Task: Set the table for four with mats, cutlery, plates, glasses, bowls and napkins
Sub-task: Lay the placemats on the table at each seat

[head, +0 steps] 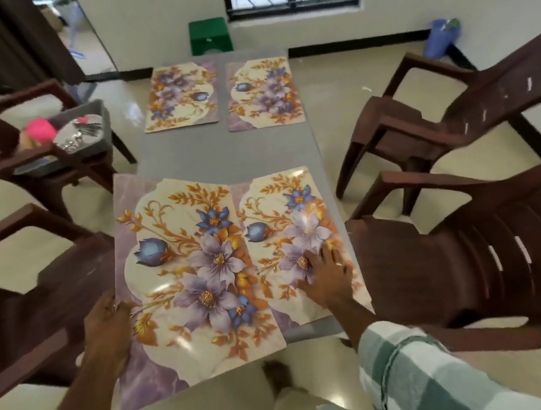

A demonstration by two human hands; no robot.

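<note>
Last mat going down at the near left place

From the head view, we hold the near left mat (190,280) by its left edge, our left hand (108,325) with its grip clamped on that edge, the mat tilted and overhanging the near end of the worktop (223,149) — we judge it is being slid into line, not yet settled. Our right hand (327,270) lies flat with fingers spread on the near right mat (295,235), likely pinning it so it does not shift where the two edges overlap. The two far mats (220,93) lie flat side by side, apart from the near pair, with bare worktop between. Chairs (467,251) crowd both long sides; the tray of steel ware (87,130) sits on the far left chair, within reach — cutlery and plates should come next.
</note>
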